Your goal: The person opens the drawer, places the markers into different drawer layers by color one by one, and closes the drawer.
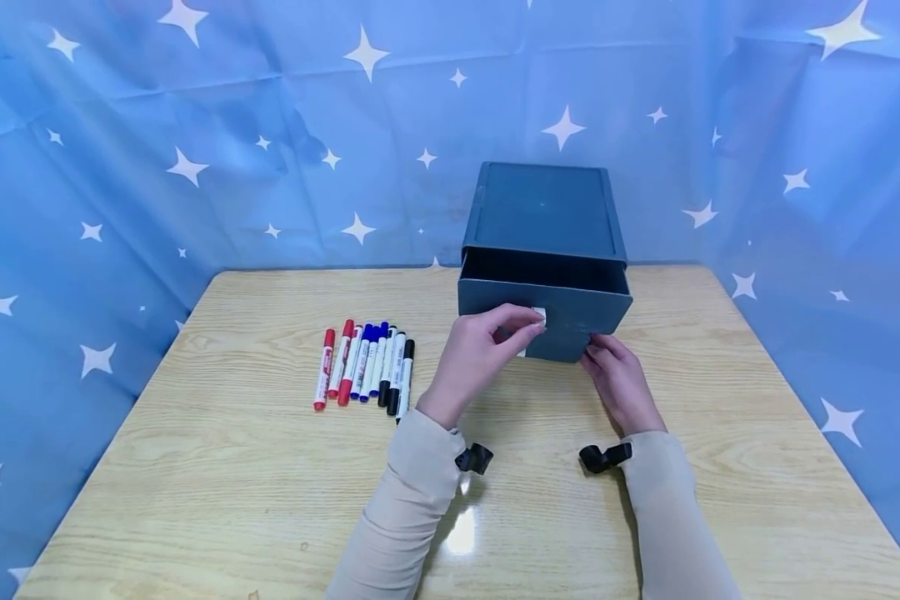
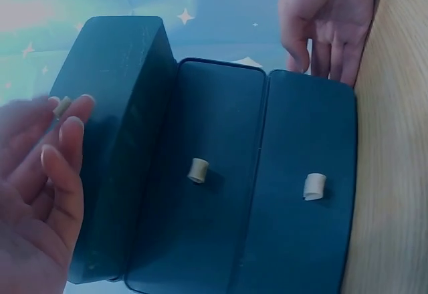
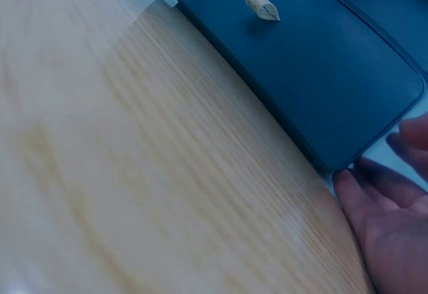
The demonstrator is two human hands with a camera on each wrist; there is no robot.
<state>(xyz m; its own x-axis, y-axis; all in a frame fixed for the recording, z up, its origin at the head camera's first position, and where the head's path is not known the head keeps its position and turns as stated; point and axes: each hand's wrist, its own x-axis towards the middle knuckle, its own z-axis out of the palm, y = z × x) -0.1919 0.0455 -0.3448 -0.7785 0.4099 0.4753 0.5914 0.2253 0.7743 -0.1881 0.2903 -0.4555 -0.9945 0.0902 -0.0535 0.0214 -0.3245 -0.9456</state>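
the starry curtain [image 1: 480, 125] runs out of frame above; the tabletop [image 1: 195, 467] is cut off at its near edge. on it stands the box [image 1: 543, 208], its top drawer [image 1: 592, 308] partly out, the inside too dark to make out. the left hand [image 1: 476, 350] pinches that drawer's knob [image 1: 541, 314]; the right hand [image 1: 622, 379], fingers loose, touches the box's lower corner. left of the box lie markers [image 1: 362, 362], their print too small to read. the left wrist view shows two lower knobs [image 2: 315, 186], mostly hidden from the head view.
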